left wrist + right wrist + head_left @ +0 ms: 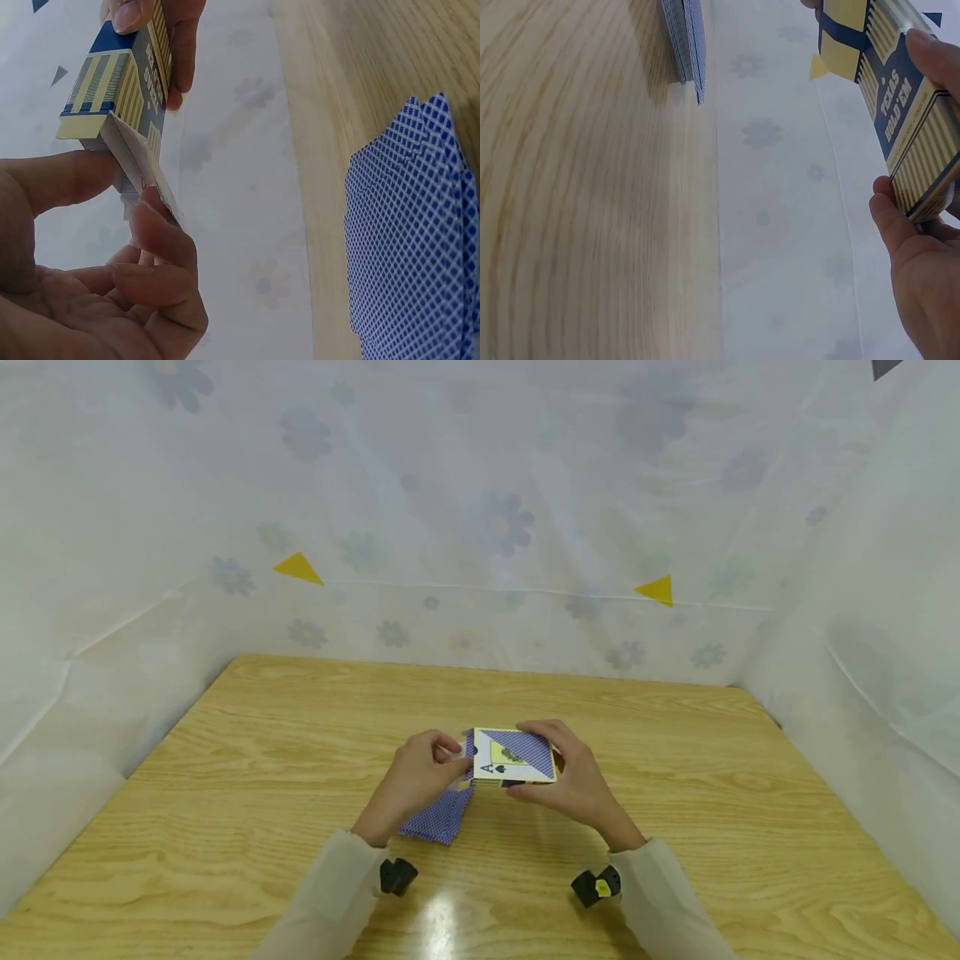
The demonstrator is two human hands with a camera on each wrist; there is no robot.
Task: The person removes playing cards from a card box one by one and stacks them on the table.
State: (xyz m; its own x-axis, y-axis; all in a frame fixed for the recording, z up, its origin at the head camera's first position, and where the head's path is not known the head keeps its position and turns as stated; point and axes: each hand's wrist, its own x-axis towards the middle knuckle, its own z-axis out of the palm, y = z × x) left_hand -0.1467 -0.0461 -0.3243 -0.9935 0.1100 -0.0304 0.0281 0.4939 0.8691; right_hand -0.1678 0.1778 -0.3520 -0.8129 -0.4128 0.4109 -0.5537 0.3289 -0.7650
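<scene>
Above the table, my right hand [576, 778] grips a playing-card box [525, 758] by its right end, thumb on one long edge and fingers on the other. An ace of spades and a blue-checked back are printed on its upper face; a narrow side reads "Texas Hold'em" in the right wrist view. My left hand [414, 778] pinches the box's opened end flap [139, 154] between thumb and fingers. Below the left hand, a stack of playing cards [438, 821] with blue-checked backs lies slightly fanned on the table, partly hidden by that hand in the head view.
The wood-grain table [675, 735] has a whitish flowered curtain [465, 460] at its back and sides. Two yellow triangles hang on it, one left [298, 568] and one right [656, 590]. Black wrist cameras sit at both sleeves.
</scene>
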